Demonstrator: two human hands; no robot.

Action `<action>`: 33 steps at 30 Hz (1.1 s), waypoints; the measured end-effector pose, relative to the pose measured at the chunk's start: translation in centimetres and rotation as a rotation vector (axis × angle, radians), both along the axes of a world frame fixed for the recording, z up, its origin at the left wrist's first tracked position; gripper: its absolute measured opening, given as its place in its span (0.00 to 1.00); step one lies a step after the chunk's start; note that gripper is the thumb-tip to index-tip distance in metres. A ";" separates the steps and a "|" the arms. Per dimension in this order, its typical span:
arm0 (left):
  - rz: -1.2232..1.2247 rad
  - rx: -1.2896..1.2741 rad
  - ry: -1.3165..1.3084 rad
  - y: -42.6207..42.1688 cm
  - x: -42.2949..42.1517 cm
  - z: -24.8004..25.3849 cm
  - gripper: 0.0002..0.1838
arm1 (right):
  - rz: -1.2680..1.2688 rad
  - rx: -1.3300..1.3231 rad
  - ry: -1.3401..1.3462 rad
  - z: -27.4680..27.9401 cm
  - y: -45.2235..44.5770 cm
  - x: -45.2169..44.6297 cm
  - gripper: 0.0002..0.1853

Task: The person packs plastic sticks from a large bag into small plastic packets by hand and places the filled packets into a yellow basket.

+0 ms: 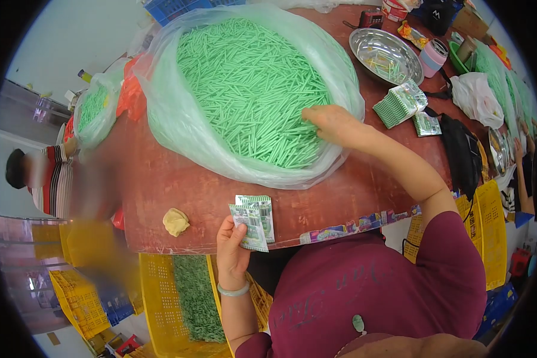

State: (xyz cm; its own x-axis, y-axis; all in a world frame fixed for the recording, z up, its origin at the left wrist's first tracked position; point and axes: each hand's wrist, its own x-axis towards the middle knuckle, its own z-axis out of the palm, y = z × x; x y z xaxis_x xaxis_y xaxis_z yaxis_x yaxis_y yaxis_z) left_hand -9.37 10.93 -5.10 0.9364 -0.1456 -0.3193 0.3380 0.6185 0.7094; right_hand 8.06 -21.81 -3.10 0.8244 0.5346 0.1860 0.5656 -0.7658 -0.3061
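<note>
Head view, from where I stand: left hand [231, 243] pinches a packet [249, 228] over the front edge of the table [155, 173]; a loosened thumb could drop it. Right hand [334, 124] is at green sticks [250, 89] inside the bag [164, 113]; grip cannot be told.

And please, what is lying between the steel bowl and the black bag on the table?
The head view shows stacked green packets between the steel bowl and the black bag.
</note>
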 end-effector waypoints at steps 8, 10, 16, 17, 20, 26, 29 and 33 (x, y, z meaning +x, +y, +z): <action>0.004 0.016 0.006 -0.3 -0.1 0.6 0.10 | -0.047 0.236 0.148 -0.6 -1.9 1.3 0.17; 0.012 0.021 0.016 -0.6 0.0 1.0 0.09 | -0.055 0.239 0.186 -0.2 -1.9 1.3 0.16; -0.026 0.026 0.016 -1.9 0.5 1.9 0.09 | -0.115 0.322 0.289 0.3 -2.0 1.4 0.14; -0.031 0.032 -0.001 -2.3 0.7 2.3 0.10 | -0.105 0.393 0.245 0.0 -2.2 1.4 0.14; -0.049 0.058 -0.044 -3.2 1.4 2.7 0.11 | -0.102 0.309 0.043 -0.1 -2.4 1.2 0.15; -0.032 0.279 -0.179 -7.7 4.5 5.4 0.04 | -0.182 0.397 0.159 2.1 -2.5 0.2 0.15; -0.051 0.413 -0.319 -8.8 6.6 5.2 0.03 | -0.181 0.488 0.278 1.7 -2.4 0.3 0.15; -0.072 0.622 -0.367 -10.2 8.9 5.0 0.06 | -0.119 0.437 0.190 1.8 -2.9 0.5 0.13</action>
State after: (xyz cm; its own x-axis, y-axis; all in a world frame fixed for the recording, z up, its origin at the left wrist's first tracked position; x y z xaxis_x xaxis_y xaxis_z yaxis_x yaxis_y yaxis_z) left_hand -0.48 0.74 -0.07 0.9941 -0.1043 -0.0301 0.0354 0.0492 0.9982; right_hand 8.59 -24.73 -1.28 0.9160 0.3405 0.2120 0.3850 -0.5984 -0.7026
